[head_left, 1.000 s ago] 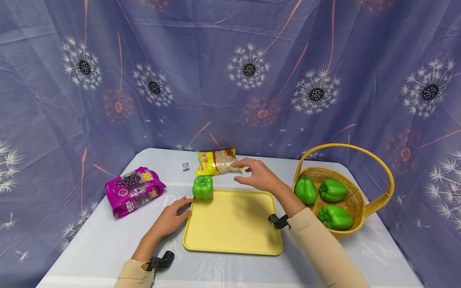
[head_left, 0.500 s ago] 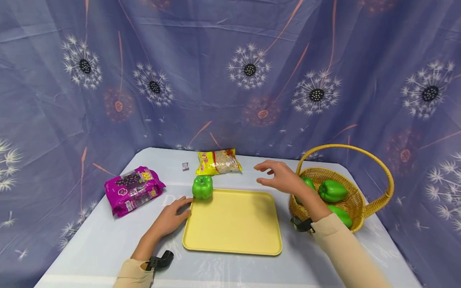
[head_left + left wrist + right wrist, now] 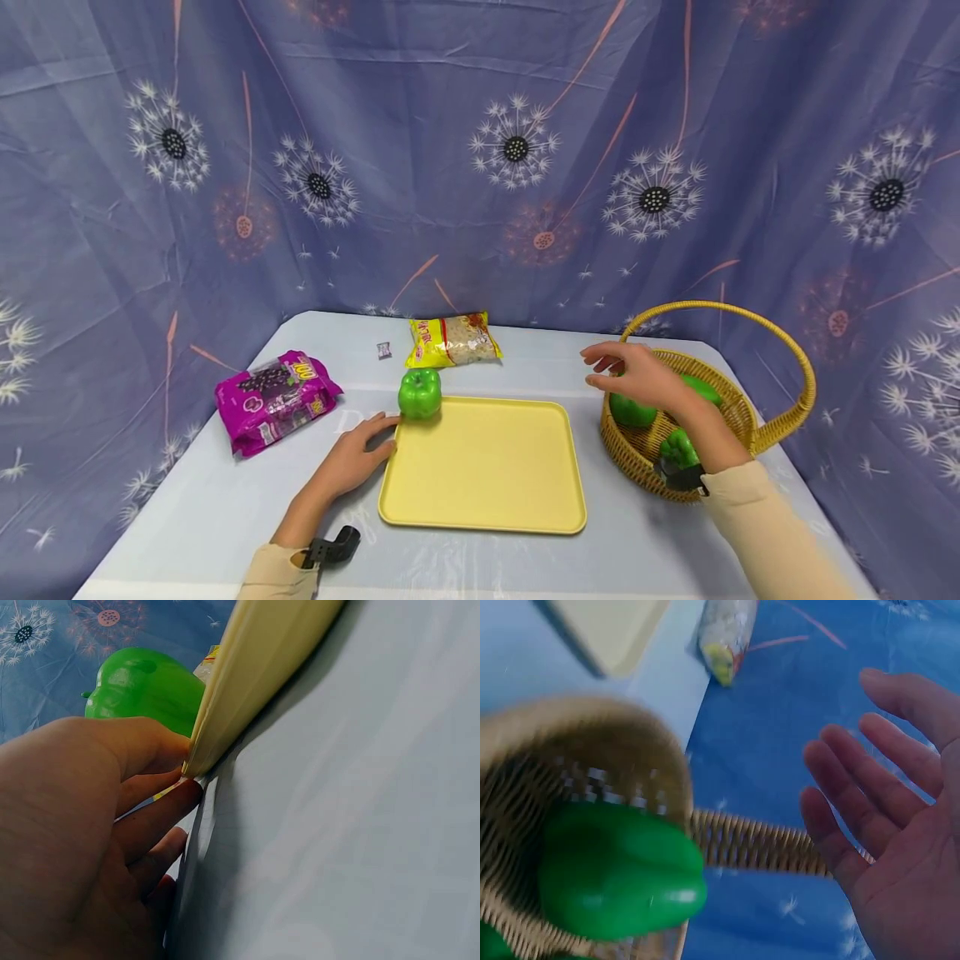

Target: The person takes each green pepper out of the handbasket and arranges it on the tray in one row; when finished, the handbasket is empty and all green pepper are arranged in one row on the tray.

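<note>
Loosely, the left hand's [image 3: 358,457] fingers, nearly straight, touched the left edge of the yellow tray [image 3: 483,467]. One green pepper [image 3: 420,394] stood on the tray's far left corner. Over the wicker basket [image 3: 626,458] hung the right hand [image 3: 637,372], its fingers spread, slightly bent and free. Three more peppers [image 3: 632,414] lay inside the basket. Left on the bench [image 3: 202,517] was a purple bag [image 3: 277,400].

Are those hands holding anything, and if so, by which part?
The right hand holds nothing. The left hand touches the yellow tray at its left rim; whether it pinches that rim cannot be told.
</note>
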`<move>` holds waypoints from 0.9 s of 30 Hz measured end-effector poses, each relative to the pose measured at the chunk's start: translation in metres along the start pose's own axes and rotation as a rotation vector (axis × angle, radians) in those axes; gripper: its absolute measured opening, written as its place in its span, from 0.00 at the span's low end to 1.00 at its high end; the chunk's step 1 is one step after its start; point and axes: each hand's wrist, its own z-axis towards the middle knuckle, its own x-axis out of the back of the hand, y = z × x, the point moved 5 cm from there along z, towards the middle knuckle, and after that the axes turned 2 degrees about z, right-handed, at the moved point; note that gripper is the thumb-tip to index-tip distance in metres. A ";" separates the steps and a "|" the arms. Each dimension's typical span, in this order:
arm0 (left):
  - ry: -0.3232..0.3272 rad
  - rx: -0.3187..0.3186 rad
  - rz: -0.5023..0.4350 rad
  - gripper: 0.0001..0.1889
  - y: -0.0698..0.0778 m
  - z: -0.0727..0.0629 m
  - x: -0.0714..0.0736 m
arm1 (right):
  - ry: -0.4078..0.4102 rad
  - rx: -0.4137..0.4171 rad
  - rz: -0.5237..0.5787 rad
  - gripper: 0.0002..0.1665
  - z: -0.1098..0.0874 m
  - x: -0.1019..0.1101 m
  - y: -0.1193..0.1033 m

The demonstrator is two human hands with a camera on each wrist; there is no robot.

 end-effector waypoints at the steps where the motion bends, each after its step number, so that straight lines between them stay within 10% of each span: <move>1: -0.001 0.000 0.000 0.23 0.000 0.000 0.000 | 0.001 -0.014 -0.002 0.25 -0.003 0.003 0.002; 27: -0.004 -0.001 -0.002 0.23 0.000 0.001 0.001 | 0.011 -0.217 -0.221 0.38 -0.037 0.070 0.063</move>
